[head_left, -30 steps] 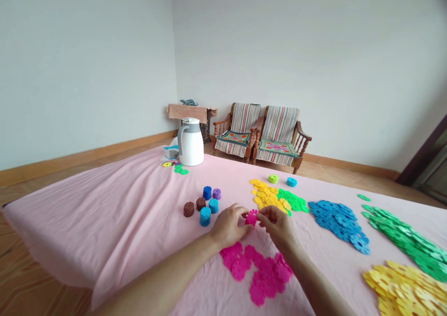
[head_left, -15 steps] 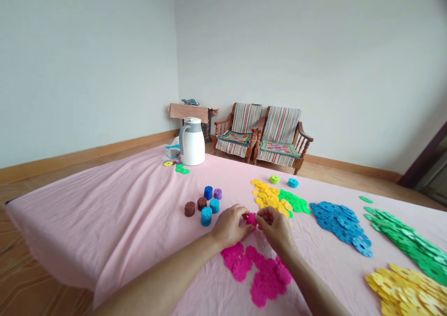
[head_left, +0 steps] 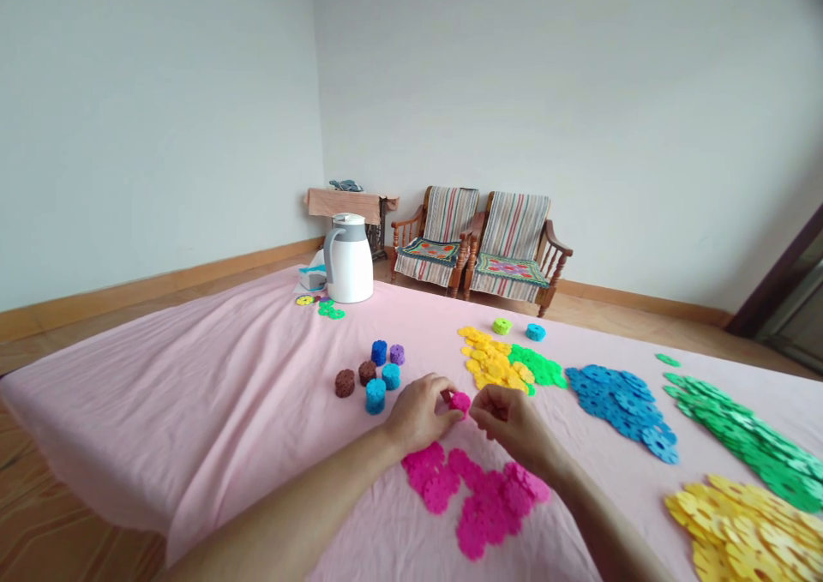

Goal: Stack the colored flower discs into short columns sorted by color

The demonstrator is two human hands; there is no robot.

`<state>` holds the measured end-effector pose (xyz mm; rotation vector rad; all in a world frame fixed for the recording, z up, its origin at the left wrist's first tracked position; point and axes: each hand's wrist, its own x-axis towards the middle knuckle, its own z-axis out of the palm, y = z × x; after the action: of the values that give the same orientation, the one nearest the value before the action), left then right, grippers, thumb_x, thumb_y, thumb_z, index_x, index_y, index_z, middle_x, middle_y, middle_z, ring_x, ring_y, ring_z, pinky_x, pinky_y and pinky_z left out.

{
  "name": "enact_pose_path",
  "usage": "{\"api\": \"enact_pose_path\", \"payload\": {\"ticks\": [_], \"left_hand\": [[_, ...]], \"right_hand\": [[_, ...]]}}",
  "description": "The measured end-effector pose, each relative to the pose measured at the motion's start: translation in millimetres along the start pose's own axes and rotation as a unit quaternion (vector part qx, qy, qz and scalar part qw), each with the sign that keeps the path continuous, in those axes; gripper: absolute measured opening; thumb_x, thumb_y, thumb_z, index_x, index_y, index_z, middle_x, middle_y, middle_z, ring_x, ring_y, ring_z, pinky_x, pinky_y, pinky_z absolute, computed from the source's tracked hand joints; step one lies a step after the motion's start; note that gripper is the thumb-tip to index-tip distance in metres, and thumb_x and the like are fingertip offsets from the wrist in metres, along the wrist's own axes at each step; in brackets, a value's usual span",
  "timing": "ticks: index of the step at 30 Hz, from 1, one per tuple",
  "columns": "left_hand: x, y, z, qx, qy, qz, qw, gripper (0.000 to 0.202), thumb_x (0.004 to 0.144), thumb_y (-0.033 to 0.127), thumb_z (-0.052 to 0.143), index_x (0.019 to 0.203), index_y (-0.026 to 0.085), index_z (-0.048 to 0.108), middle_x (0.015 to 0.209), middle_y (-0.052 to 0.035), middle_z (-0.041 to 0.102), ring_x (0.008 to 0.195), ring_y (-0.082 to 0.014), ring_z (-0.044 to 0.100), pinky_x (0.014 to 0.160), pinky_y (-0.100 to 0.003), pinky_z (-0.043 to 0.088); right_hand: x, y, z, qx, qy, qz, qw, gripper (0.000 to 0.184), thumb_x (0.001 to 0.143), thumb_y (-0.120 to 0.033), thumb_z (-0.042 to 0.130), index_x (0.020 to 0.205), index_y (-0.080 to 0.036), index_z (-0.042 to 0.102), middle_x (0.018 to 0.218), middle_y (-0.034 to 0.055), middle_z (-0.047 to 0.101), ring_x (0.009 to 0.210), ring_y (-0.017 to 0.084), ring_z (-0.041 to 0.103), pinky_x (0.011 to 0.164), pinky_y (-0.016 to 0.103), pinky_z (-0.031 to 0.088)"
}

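My left hand (head_left: 421, 411) is closed around a short stack of pink flower-shaped discs (head_left: 459, 405), gripped between thumb and fingers just above the cloth. Just right of the stack is my right hand (head_left: 507, 419), its fingers curled in and a small gap between it and the discs. No disc shows in the right hand. Below both hands a loose pile of pink flower discs (head_left: 489, 509) is spread out. Left of my left hand stand small stacks, among them a light blue stack (head_left: 375, 396), a dark blue stack (head_left: 379, 352), a purple stack (head_left: 397, 355) and a brown stack (head_left: 345, 383).
Loose yellow discs (head_left: 492, 361), green discs (head_left: 538, 366) and blue discs (head_left: 621, 406) lie beyond and to the right. Another green pile (head_left: 739, 432) and yellow pile (head_left: 752, 531) are far right. A white jug (head_left: 351, 265) stands at the back of the pink cloth (head_left: 257, 376).
My right hand has drawn back slightly to the right, off the pink stack. My left hand still holds the stack. The whole view has shifted slightly.
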<state>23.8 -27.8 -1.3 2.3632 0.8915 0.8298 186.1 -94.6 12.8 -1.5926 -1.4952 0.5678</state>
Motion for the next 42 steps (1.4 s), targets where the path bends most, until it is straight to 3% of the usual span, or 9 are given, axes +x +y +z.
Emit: {"api": "enact_pose_path", "payload": {"ticks": [3,5,8,13,24,27,32,37,42], "left_hand": [[0.1,-0.3,0.1,-0.005,0.0,-0.003,1.0,0.021,0.071,0.024,0.063,0.091,0.02,0.063,0.09,-0.0027,0.064,0.085,-0.0183,0.059,0.078,-0.027,0.044],[0.2,0.1,0.0,-0.009,0.0,-0.003,1.0,0.02,0.072,0.025,0.063,0.091,0.02,0.063,0.09,-0.0027,0.064,0.085,-0.0184,0.059,0.078,-0.027,0.044],[0.3,1.7,-0.6,-0.013,0.001,-0.003,1.0,0.019,0.072,0.026,0.063,0.09,0.019,0.064,0.09,-0.0025,0.065,0.085,-0.0182,0.059,0.077,-0.027,0.043],[0.3,4.3,-2.5,-0.008,-0.006,-0.001,1.0,0.018,0.074,0.026,0.061,0.09,0.019,0.064,0.09,-0.0029,0.065,0.085,-0.0185,0.059,0.077,-0.027,0.043],[0.4,2.0,-1.8,-0.009,-0.003,0.007,1.0,0.017,0.075,0.029,0.061,0.089,0.018,0.063,0.089,-0.0034,0.064,0.084,-0.0179,0.059,0.077,-0.027,0.043],[0.3,0.0,-1.1,-0.005,-0.006,0.006,1.0,0.019,0.074,0.028,0.062,0.091,0.019,0.063,0.09,-0.0035,0.064,0.085,-0.0178,0.058,0.079,-0.027,0.043],[0.1,0.4,-0.8,0.002,-0.011,-0.005,1.0,0.02,0.073,0.026,0.062,0.091,0.02,0.063,0.092,-0.0034,0.063,0.086,-0.0179,0.058,0.079,-0.027,0.043],[0.4,3.2,-1.7,0.004,-0.008,-0.006,1.0,0.019,0.072,0.024,0.062,0.09,0.019,0.063,0.091,-0.0031,0.063,0.085,-0.0181,0.058,0.076,-0.026,0.044],[0.6,3.7,-2.5,0.003,-0.01,0.002,1.0,0.018,0.075,0.027,0.06,0.091,0.019,0.063,0.091,-0.0029,0.064,0.085,-0.0178,0.059,0.078,-0.027,0.044]], "right_hand": [[-12.7,-14.3,-9.5,-0.026,-0.159,-0.042,0.986,0.006,0.067,-0.017,0.053,0.069,-0.018,0.06,0.062,-0.0017,0.057,0.057,0.01,0.05,0.051,0.02,0.037],[-20.0,-21.1,-11.8,-0.049,-0.204,-0.064,0.976,0.019,0.062,-0.012,0.056,0.078,-0.019,0.062,0.073,-0.0003,0.06,0.064,0.011,0.052,0.055,0.02,0.039],[-25.6,-25.2,-10.3,-0.082,-0.218,-0.09,0.968,0.027,0.06,-0.008,0.055,0.084,-0.02,0.062,0.081,0.0007,0.058,0.068,0.011,0.052,0.059,0.021,0.04],[-24.5,-23.6,-5.6,-0.109,-0.229,-0.108,0.961,0.022,0.062,-0.009,0.052,0.081,-0.019,0.058,0.079,0.0003,0.054,0.067,0.011,0.049,0.058,0.021,0.037],[-21.3,-22.3,-3.6,-0.155,-0.143,-0.115,0.971,0.017,0.064,-0.006,0.044,0.074,-0.018,0.05,0.066,-0.0009,0.055,0.059,0.011,0.047,0.053,0.021,0.03],[-12.0,-12.8,-3.4,-0.113,-0.069,-0.109,0.985,0.01,0.068,-0.011,0.045,0.071,-0.019,0.052,0.059,-0.0024,0.053,0.054,0.01,0.046,0.051,0.022,0.031],[6.6,6.8,0.0,0.041,0.045,-0.027,0.998,0.006,0.072,-0.024,0.052,0.071,-0.018,0.054,0.058,-0.0012,0.057,0.052,0.012,0.052,0.049,0.023,0.038],[9.1,11.1,-1.0,0.153,0.031,0.019,0.988,0.018,0.067,-0.03,0.059,0.079,-0.017,0.057,0.062,0.0001,0.062,0.057,0.013,0.058,0.054,0.025,0.045],[4.9,4.7,6.9,0.164,0.021,0.011,0.986,0.025,0.064,-0.028,0.064,0.085,-0.017,0.059,0.076,0.0045,0.067,0.068,0.016,0.062,0.062,0.027,0.051]]}}
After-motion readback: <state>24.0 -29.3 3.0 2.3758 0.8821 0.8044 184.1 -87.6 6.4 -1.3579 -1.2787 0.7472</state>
